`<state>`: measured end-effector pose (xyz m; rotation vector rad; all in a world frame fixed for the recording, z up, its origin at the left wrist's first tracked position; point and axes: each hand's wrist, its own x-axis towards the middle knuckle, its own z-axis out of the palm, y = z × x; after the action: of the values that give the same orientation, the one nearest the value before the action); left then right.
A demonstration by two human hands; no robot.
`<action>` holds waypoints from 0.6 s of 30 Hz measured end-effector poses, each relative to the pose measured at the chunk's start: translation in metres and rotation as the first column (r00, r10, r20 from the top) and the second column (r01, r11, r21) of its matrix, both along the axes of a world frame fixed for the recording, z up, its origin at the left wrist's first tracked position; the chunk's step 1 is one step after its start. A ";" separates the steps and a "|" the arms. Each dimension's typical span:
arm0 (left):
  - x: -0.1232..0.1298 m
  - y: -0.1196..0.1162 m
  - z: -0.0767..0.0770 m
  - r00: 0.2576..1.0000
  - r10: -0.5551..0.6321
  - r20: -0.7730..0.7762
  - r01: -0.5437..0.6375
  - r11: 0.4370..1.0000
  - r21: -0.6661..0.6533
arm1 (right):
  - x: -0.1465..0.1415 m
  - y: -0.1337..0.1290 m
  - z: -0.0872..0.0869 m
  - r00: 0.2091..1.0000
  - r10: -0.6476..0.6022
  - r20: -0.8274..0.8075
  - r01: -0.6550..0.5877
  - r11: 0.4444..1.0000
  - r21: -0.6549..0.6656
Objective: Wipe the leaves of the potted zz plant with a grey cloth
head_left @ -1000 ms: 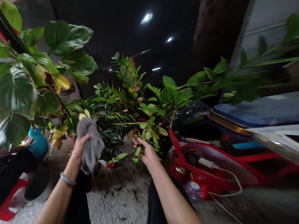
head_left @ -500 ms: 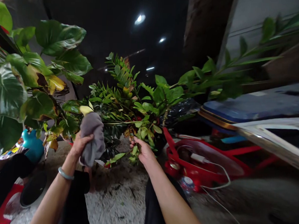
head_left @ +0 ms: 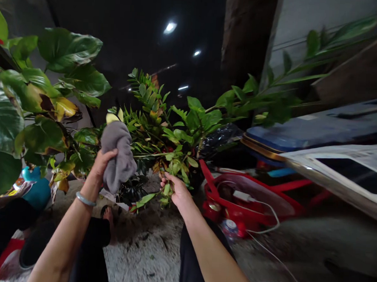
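My left hand (head_left: pixel 102 163) is shut on a grey cloth (head_left: pixel 118 157) wrapped around a leaf of a potted ZZ plant (head_left: pixel 154 130), whose yellow-green tip (head_left: pixel 112 117) shows above the cloth. A silver bangle (head_left: pixel 85 199) circles my left wrist. My right hand (head_left: pixel 175 192) grips a leafy stem (head_left: pixel 167 186) low on the same plant. The plant's pot is mostly hidden behind the foliage. Large variegated leaves of another plant (head_left: pixel 4 121) spread to the left of my left hand.
A red plastic basin (head_left: pixel 232 199) with a white cable (head_left: pixel 265 235) sits on the concrete floor to the right. Behind it lie a black plastic bag (head_left: pixel 219 138) and a blue cushion (head_left: pixel 304 131). A seated person's dark-clothed leg (head_left: pixel 8 217) is at the lower left, beside a teal container (head_left: pixel 36 193).
My left hand has slid the grey cloth upward along the leaf. The whole scene has drifted left in the view as my head turned.
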<state>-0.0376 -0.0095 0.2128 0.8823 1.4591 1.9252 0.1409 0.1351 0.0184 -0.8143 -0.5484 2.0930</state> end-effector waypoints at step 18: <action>0.014 0.013 -0.033 0.990 -0.060 0.130 0.077 0.989 -0.127 | 0.009 0.001 0.003 1.000 -0.009 -0.004 0.009 1.000 0.029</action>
<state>-0.0238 0.0036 0.1795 0.7279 1.4435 1.7789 0.1502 0.1363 0.0213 -0.7947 -0.5709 2.0730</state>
